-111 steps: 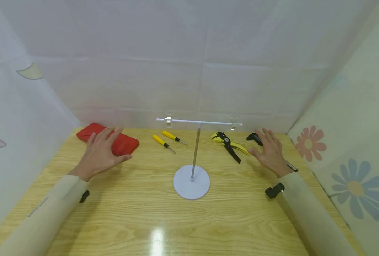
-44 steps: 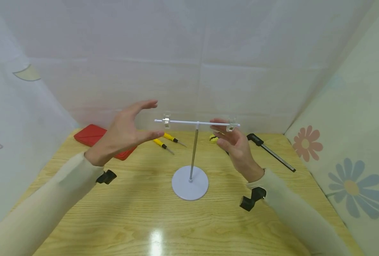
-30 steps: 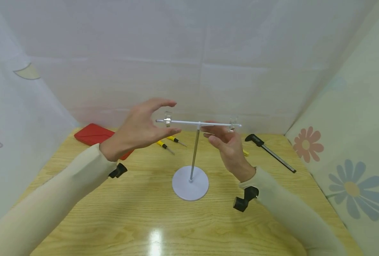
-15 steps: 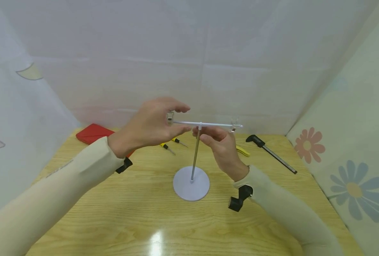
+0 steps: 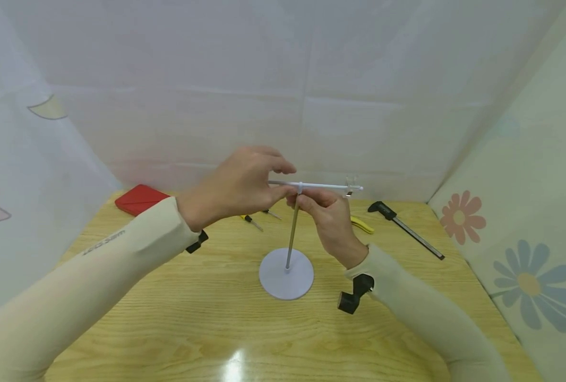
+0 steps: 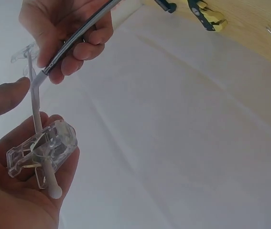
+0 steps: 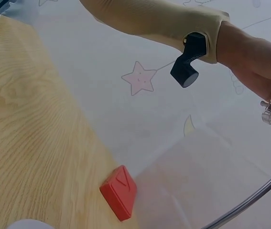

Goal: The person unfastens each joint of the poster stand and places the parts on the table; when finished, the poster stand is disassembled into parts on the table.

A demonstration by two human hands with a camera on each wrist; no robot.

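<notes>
L hand just closed on the clear clip at crossbar end; R hand now pinches the stand's pole, steadying it.

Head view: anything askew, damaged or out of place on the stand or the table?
Nothing stands out. The stand is upright on the table, its crossbar about level; the left hand holds a clear clip, the right hand grips the pole.

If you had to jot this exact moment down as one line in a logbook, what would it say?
left hand: holds clear clip on crossbar | right hand: grips stand pole near top | screwdrivers, red case: on table
</notes>
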